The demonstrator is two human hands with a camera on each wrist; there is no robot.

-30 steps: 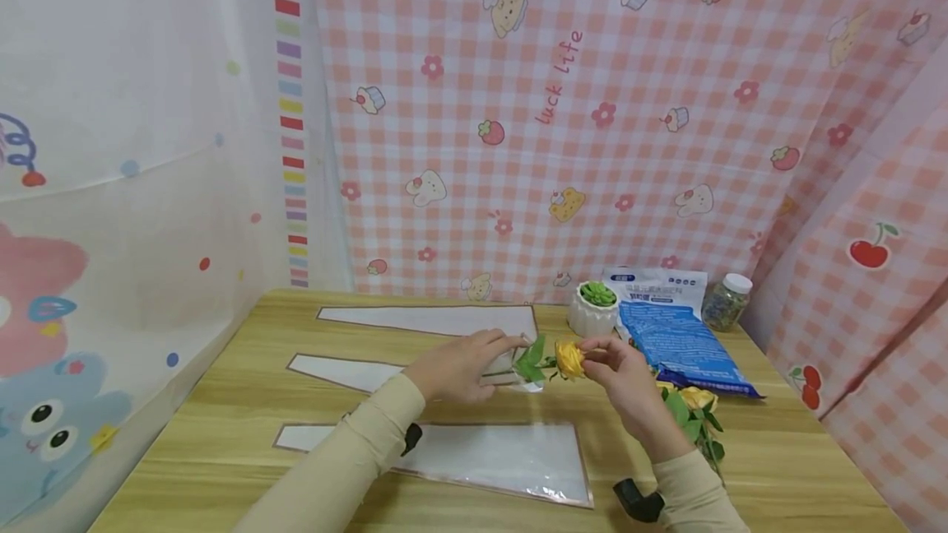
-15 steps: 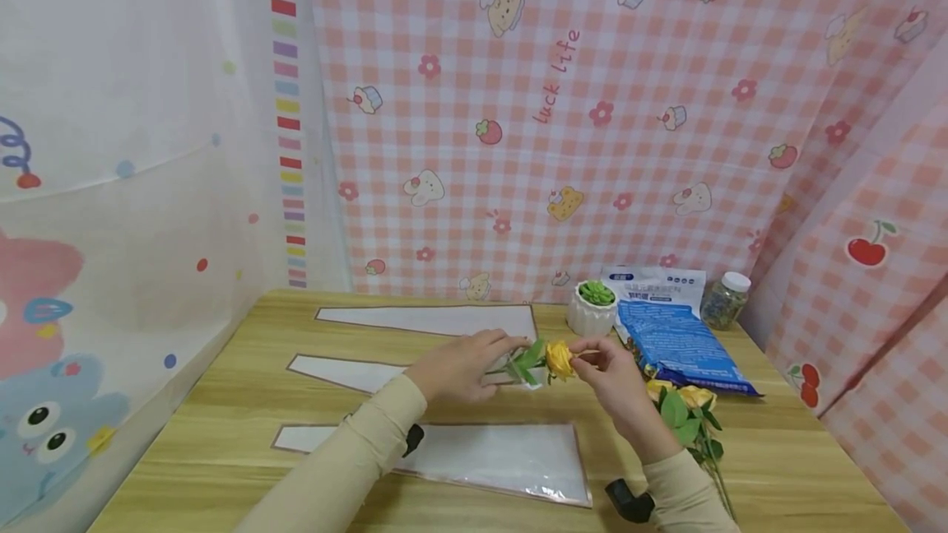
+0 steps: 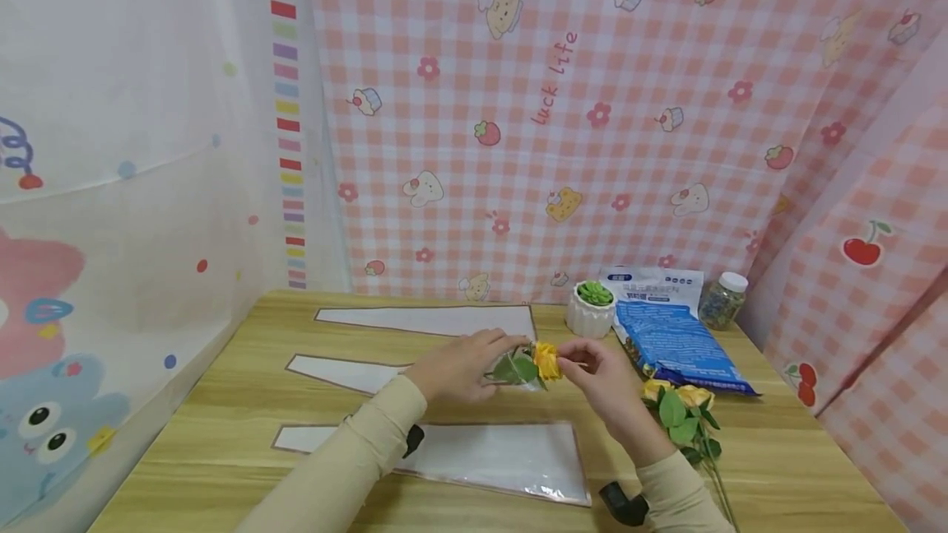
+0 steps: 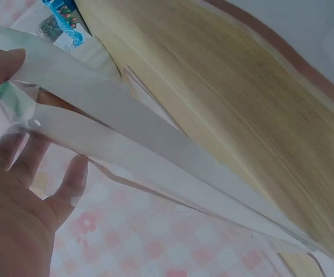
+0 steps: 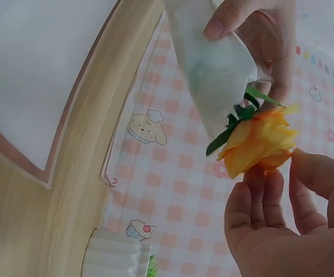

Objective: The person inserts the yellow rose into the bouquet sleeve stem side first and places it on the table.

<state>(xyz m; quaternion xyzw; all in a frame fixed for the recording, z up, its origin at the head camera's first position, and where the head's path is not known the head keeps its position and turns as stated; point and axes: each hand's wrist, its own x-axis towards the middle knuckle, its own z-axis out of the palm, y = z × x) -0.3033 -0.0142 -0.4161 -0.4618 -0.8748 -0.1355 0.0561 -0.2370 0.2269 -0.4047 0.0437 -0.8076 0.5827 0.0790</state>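
Note:
My left hand [image 3: 462, 364] holds the wide mouth of a tapered flower sleeve [image 4: 115, 135], thumb on one side and fingers on the other in the left wrist view. A yellow rose [image 3: 546, 361] is at that mouth, its bloom outside. Its stem and most leaves are inside the sleeve, blurred through the whitish film. My right hand [image 5: 293, 219] pinches the bloom between thumb and fingers. Two more sleeves lie flat, one at the back [image 3: 437, 319] and a larger one in front [image 3: 504, 459]. More yellow roses [image 3: 689, 397] lie right of my right hand.
At the back right stand a white pot with a green succulent [image 3: 591, 311] and a lidded jar [image 3: 723, 301]. A blue and white bag [image 3: 670, 340] lies between them. A checked curtain [image 3: 459, 105] hangs behind the wooden table [image 3: 222, 434].
My right hand has moved left with the rose, and its leaves have slid into the sleeve's mouth. The bloom is now close to my left fingers. My left hand stays nearly still.

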